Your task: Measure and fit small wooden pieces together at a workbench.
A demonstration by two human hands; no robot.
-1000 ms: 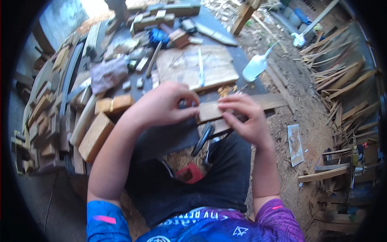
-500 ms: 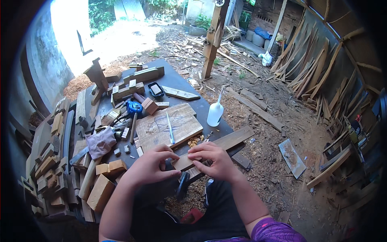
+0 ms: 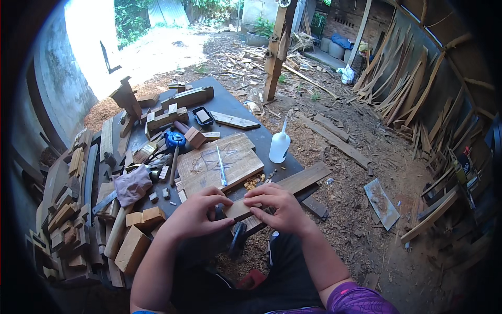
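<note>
Both hands stayed together on a small wooden strip [image 3: 241, 210] at the near edge of the dark counter [image 3: 232, 107]. The left hand [image 3: 197, 215] pinched one end with curled fingers; the right hand [image 3: 280, 208] pressed over the other end, thumb and fingertips gripping it. Since a second earlier the view had lifted, taking in more of the yard, while the grip looked unchanged, so the handwork seemed ongoing. Just beyond lay a carved board [image 3: 217, 163] with a thin blade on it, then a white squeeze bottle [image 3: 279, 146], a blue tape measure [image 3: 174, 140] and scattered wood blocks [image 3: 137, 246].
</note>
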